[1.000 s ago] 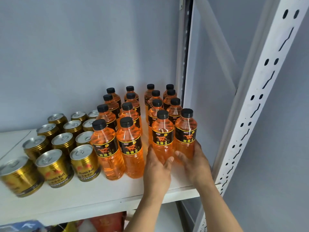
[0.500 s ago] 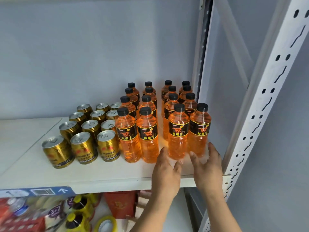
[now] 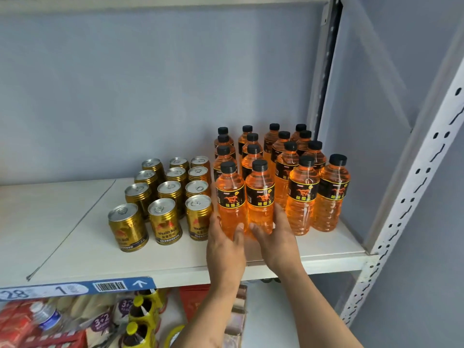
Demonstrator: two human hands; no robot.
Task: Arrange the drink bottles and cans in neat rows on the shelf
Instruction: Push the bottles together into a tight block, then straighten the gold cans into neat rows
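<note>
Single head-worn view, wide-angle. Looks forward and slightly down onto the white shelf [image 3: 160, 267] from close in front; the lower tier shows beneath its front edge. No second view.

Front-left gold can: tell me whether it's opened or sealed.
Sealed: the front-left gold can stands upright on the shelf, pull tab flat, lid unbroken.
</note>
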